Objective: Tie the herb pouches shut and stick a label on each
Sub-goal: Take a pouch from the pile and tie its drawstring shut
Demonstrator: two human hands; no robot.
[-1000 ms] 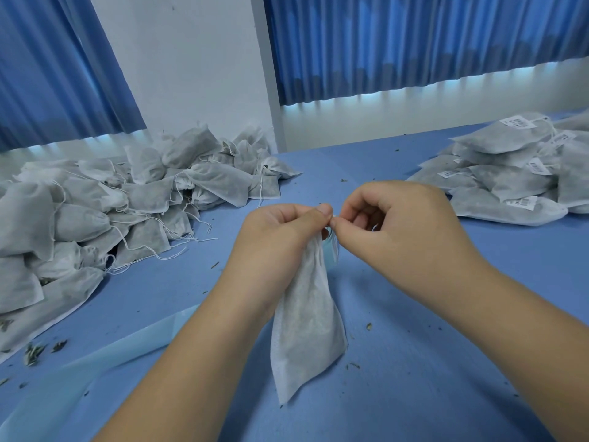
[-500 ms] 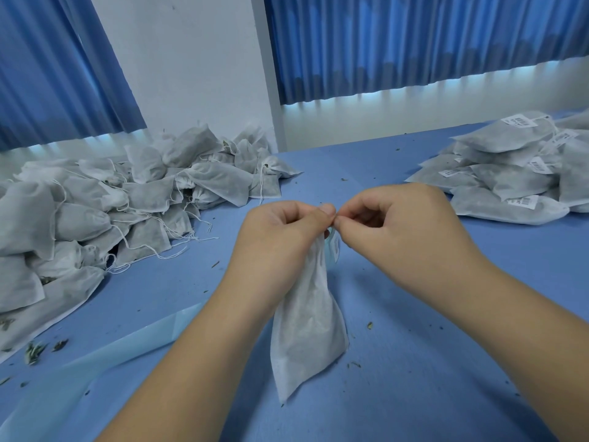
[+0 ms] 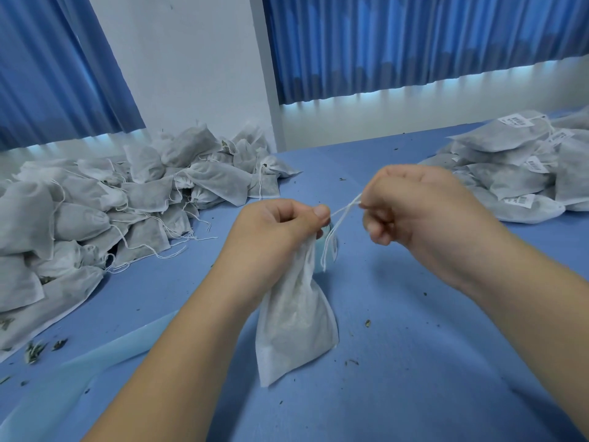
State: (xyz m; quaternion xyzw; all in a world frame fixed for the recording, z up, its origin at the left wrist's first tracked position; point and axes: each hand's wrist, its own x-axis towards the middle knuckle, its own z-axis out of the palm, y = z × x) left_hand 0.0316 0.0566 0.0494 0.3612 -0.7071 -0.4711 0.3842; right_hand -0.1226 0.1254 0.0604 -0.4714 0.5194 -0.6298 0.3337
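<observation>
Head view: tying step is in hand, no label on this one yet. Left hand pinches the gathered neck of a white pouch between thumb and curled fingers. The pouch hangs from that grip at centre frame, its bottom corner apparently touching the blue table. Right hand pinches the white drawstring and holds it taut out to the right of the neck, loose ends dangling below. No finished knot shows, and I can't tell if a loop is formed. Judgement: the neck looks cinched, so the next move calls for looping and knotting the string close against the neck without the left pinch slipping, then a label. Untied pile sits far left, labelled pile far right, both well apart from the hands. Label supply not clearly seen.
</observation>
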